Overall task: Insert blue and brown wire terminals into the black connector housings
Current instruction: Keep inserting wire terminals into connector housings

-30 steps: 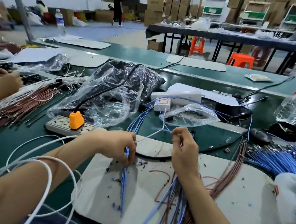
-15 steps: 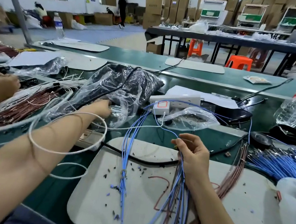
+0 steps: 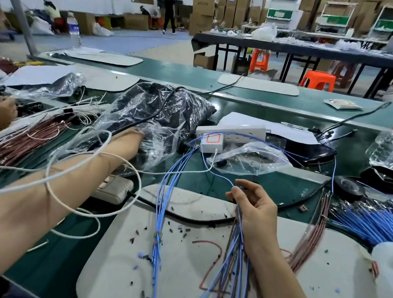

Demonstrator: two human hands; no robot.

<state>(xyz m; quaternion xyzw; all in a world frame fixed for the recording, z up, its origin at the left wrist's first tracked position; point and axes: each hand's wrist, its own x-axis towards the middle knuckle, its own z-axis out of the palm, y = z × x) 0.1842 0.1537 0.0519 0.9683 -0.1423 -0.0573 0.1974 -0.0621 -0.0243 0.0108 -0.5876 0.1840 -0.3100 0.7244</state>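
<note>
Blue wires (image 3: 237, 246) pinched by right hand (image 3: 255, 208) | left hand (image 3: 132, 139) inside bag (image 3: 170, 109), fingers hidden

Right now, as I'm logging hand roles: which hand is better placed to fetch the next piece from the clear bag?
Left, probably. The left hand is inside the clear bag, fingers hidden; the right hand grips the wires.

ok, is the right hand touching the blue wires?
Touching. Head view shows the right hand gripping the blue wires, which trail down from its curled fingers.
</note>
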